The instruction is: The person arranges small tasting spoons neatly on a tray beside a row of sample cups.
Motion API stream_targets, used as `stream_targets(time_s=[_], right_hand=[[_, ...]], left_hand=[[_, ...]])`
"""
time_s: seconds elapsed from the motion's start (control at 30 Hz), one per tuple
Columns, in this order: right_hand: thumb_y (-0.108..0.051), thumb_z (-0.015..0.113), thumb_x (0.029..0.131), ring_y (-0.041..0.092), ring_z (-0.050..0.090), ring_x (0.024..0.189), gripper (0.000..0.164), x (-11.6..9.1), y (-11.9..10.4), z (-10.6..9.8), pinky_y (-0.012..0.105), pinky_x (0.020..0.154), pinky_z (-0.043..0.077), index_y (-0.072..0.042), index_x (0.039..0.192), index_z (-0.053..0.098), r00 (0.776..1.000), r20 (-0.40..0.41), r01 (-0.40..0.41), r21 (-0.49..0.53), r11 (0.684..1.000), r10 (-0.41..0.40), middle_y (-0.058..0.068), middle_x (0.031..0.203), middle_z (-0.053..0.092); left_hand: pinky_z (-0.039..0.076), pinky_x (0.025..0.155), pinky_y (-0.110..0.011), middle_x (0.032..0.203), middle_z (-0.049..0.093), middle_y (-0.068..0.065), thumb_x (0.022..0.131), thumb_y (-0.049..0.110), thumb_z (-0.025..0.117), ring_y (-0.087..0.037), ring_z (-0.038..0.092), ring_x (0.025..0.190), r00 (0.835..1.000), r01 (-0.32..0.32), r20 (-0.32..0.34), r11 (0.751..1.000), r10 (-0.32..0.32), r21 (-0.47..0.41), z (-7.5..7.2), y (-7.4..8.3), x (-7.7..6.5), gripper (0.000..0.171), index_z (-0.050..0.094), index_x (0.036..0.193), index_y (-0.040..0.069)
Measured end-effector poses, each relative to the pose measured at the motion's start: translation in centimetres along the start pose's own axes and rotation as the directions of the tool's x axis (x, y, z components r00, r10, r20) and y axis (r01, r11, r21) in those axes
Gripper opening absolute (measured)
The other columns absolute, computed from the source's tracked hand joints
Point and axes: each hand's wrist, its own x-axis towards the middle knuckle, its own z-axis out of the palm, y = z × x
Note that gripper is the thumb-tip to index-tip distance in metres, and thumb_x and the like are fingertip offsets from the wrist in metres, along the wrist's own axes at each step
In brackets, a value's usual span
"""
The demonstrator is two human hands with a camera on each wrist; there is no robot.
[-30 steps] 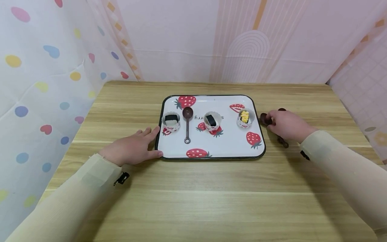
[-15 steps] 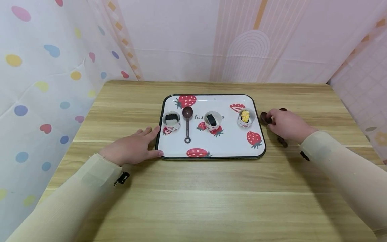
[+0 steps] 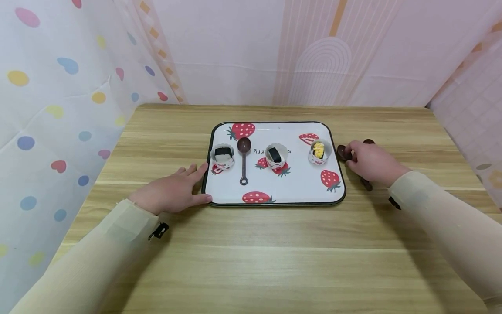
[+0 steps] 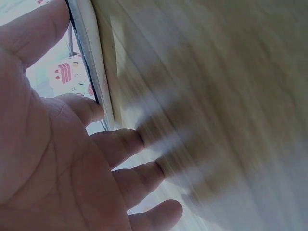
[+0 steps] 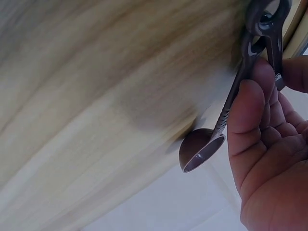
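A white strawberry-print tray [image 3: 298, 187] with a dark rim lies in the middle. My left hand [image 3: 170, 192] lies at its left edge, fingers spread, with thumb and index finger touching the rim. Beyond the right edge, my right hand [image 3: 374, 162] pinches a dark brown spoon [image 3: 343, 152] between thumb and curled fingers. A second brown spoon [image 5: 198, 150] lies against that hand's fingers in the right wrist view; the two ring-ended handles cross near the top. The hand hides part of both handles.
On the tray stand a left paper cup [image 3: 223, 164] and a middle one [image 3: 276, 165], each with a black-and-white rice piece. A right cup [image 3: 318, 160] holds a yellow-topped piece. Another brown spoon [image 3: 244, 157] lies between the first two. Patterned curtains surround the wooden table [image 3: 251, 253].
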Motion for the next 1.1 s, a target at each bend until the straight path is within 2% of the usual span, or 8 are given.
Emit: stream_targets(time_s=[0.2,0.47,0.73,0.93,1.1], right_hand=[[-0.017,0.062,0.103,0.025,0.061,0.077,0.035,-0.1,0.0,0.0,0.041,0.070,0.052,0.002,0.132,0.057,1.000,-0.005,0.002,0.010,1.000,-0.002,0.016,0.097,0.067],[-0.015,0.063,0.102,0.027,0.064,0.079,0.033,-0.2,0.4,0.2,0.045,0.073,0.055,0.002,0.129,0.057,0.996,-0.081,0.038,0.026,0.999,-0.035,0.020,0.103,0.071],[-0.014,0.066,0.101,0.030,0.066,0.084,0.033,-0.2,0.2,0.1,0.048,0.075,0.056,0.002,0.128,0.057,0.992,-0.121,0.050,0.075,0.996,-0.041,0.025,0.108,0.071],[-0.015,0.065,0.102,0.030,0.065,0.085,0.033,-0.4,-0.6,-0.2,0.040,0.067,0.055,0.000,0.130,0.056,0.994,-0.108,0.022,0.166,0.986,-0.004,0.024,0.113,0.069],[-0.014,0.064,0.103,0.025,0.065,0.081,0.026,-0.7,-1.5,-0.2,0.034,0.064,0.051,-0.003,0.126,0.058,0.990,-0.138,0.020,0.244,0.970,0.015,0.020,0.112,0.069]], left_hand=[[0.031,0.119,-0.073,0.175,0.011,-0.025,0.097,0.072,0.057,-0.055,0.013,0.159,1.000,0.006,0.004,1.000,-0.005,-0.005,-0.1,0.0,0.0,0.106,0.007,0.171,0.015],[0.030,0.120,-0.072,0.173,0.015,-0.029,0.100,0.068,0.056,-0.059,0.017,0.156,0.999,-0.034,-0.026,0.999,0.035,0.020,0.0,0.0,0.2,0.103,0.008,0.170,0.010],[0.030,0.120,-0.072,0.173,0.015,-0.029,0.099,0.070,0.055,-0.058,0.017,0.156,0.999,-0.031,-0.024,0.999,0.032,0.015,0.1,0.0,0.2,0.104,0.009,0.170,0.010],[0.030,0.120,-0.072,0.173,0.014,-0.029,0.100,0.070,0.055,-0.058,0.017,0.156,0.999,-0.028,-0.024,0.999,0.029,0.016,0.1,0.0,0.2,0.104,0.008,0.170,0.010],[0.030,0.120,-0.072,0.174,0.014,-0.028,0.098,0.072,0.054,-0.057,0.016,0.157,1.000,-0.013,-0.014,1.000,0.013,0.008,0.1,0.1,0.2,0.105,0.008,0.171,0.012]])
